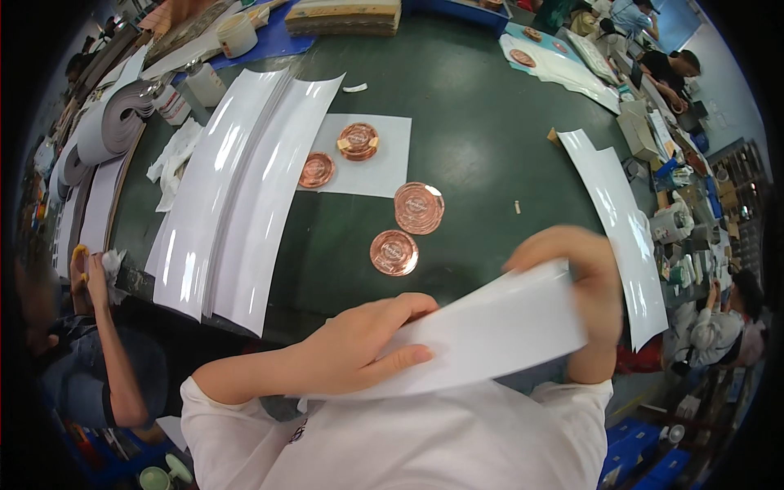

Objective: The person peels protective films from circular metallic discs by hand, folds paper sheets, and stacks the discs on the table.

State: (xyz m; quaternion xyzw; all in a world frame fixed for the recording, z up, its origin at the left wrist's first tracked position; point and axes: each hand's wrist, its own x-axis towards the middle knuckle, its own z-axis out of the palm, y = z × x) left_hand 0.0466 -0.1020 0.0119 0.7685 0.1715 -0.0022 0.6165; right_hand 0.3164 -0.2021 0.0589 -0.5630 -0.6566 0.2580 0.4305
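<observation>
Your left hand has the white sheet pinched, thumb lying flat on its upper face and index finger along its far edge. Your right hand is bent round the other end of the sheet, fingers curled over the far corner; it is blurred and its thumb is hidden, so you cannot tell how firmly it grips. The sheet is in front of your chest, raised and slanting, its right end farther from you than its left

Beyond it, on the dark green counter, two coppery discs lie close together: the nearer disc and the farther disc, which sits by a corner of the white square. On that square you have a coppery stack with yellowish bits at its sides, and another coppery disc just beside the long glossy strips to your left. A separate glossy strip lies to your right, past your right hand. Farther left are the white bottle and the grey-white rolls, near a co-worker's raised hands
</observation>
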